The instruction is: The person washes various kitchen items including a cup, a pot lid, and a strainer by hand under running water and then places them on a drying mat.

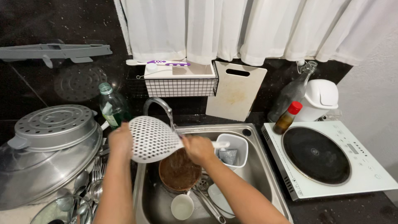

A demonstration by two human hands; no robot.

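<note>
My forearms came up from the near edge, and my left hand held the rim of a white strainer, fingers curled shut around its far side. My right hand was closed on the strainer's white handle, which stuck out toward the right wall of the sink. I held the strainer tilted over the left half of the basin, just under the tap, where a thin stream ran down onto it. I judged the rinsing to be under way, not finished: water was flowing and the strainer had not been set down anywhere.

Plenty looked left to wash. Below the strainer sat a round brown pot, dull and wet inside, a small white cup near the sink's front edge, and metal tongs beside it. A white square tub held a grey sponge.

The strainer was smooth plastic, a shallow dome pierced all over with small round holes. The sink was brushed steel. At the table's left edge, steel lids and spoons lay stacked and shiny.
</note>
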